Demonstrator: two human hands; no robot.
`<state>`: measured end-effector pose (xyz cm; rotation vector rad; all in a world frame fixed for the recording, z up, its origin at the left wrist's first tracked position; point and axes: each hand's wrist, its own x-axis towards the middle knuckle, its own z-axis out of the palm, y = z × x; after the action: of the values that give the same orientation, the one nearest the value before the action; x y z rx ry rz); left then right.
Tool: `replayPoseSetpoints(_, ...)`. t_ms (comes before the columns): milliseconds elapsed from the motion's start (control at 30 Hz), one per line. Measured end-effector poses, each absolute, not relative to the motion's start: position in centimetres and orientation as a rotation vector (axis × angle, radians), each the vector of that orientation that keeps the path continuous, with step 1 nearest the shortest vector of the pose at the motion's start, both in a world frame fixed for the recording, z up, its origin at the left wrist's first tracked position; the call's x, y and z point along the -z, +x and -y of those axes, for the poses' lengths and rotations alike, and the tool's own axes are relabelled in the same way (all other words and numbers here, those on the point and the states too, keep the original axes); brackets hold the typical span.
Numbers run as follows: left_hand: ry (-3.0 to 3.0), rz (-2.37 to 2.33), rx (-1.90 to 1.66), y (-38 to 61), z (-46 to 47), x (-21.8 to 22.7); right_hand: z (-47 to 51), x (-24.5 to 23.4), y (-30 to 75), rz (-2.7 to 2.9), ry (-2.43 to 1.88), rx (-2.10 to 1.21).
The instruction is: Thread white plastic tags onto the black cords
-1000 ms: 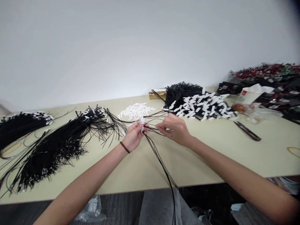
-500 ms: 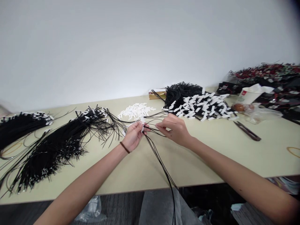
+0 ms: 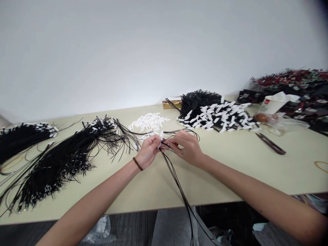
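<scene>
My left hand and my right hand meet above the middle of the pale table. Left fingers pinch a small white plastic tag. Right fingers pinch thin black cords right beside that tag; the cords loop toward the back and trail down over the table's front edge to my lap. A loose heap of white tags lies just behind my hands.
Large bundles of black cords lie at the left. A pile of tagged cords sits back right, with a gold box. Black snips, a paper cup, a plastic bag and red-black cord heaps fill the right.
My right hand has moved left and closed in on the left hand. The white tag now stands up between the fingertips, and the cord loop has shifted right.
</scene>
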<state>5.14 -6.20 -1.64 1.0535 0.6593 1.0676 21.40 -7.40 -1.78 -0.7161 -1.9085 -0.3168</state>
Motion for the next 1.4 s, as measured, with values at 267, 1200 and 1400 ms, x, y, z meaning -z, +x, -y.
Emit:
replayPoseSetpoints(267, 1.079, -0.661, -1.065, 5.2, 6.3, 1.5, 7.4, 1.8, 21.3, 1.905, -0.718, 0.326)
replayPoseSetpoints(1200, 1.026, -0.820, -1.112, 5.3, 6.0, 1.8, 6.8, 1.7, 21.6, 2.313, -0.352, 0.651)
replayPoseSetpoints(1400, 1.019, -0.817, -1.104, 5.3, 5.9, 1.9, 6.9, 1.8, 21.5, 2.291, -0.326, 0.571)
